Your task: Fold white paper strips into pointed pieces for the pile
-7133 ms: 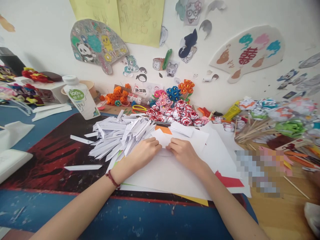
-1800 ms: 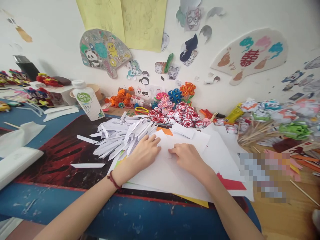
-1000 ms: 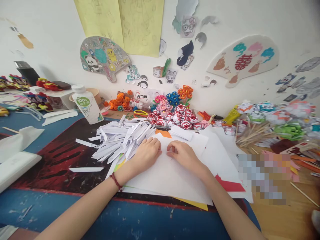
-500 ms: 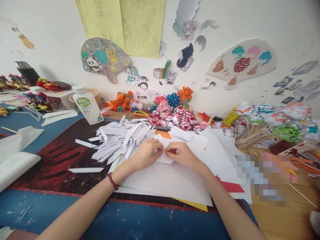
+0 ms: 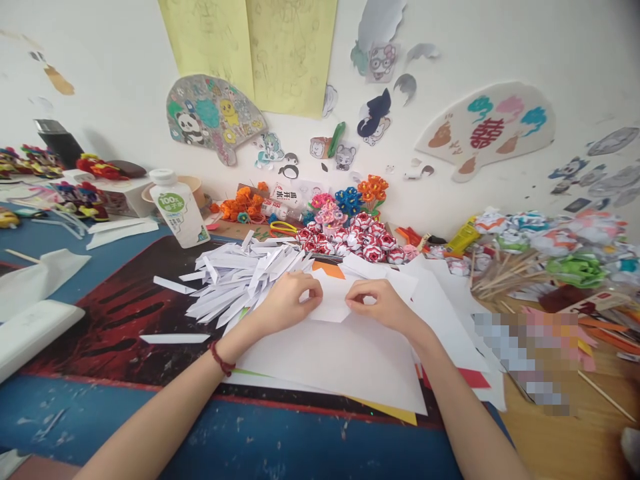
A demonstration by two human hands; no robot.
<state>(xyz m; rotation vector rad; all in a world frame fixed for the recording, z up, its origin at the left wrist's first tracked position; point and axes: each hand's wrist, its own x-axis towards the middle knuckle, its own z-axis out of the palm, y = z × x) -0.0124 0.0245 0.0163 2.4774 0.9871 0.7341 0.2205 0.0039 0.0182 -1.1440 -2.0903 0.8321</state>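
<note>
A small white sheet of paper (image 5: 333, 303) is held between my two hands, above a stack of larger white sheets (image 5: 340, 360). My left hand (image 5: 293, 300) pinches its left side with thumb and forefinger. At its right side my right hand (image 5: 377, 301) pinches too, with the thumb and finger forming a ring. To the left of my left hand lies a heap of folded white paper strips (image 5: 240, 280). One folded strip (image 5: 175, 339) sits apart on the dark mat. Orange paper (image 5: 329, 269) peeks out behind the small sheet.
A white bottle (image 5: 180, 210) stands left of the heap. Red-and-white paper flowers (image 5: 367, 240) line the wall side. Wooden sticks (image 5: 500, 273) and wrapped paper flowers (image 5: 575, 240) crowd the right. A white box-like object (image 5: 37, 337) lies at the left edge.
My hands have moved apart, from nearly touching to a wider gap, showing more of the small sheet between them. The camera view has shifted slightly.
</note>
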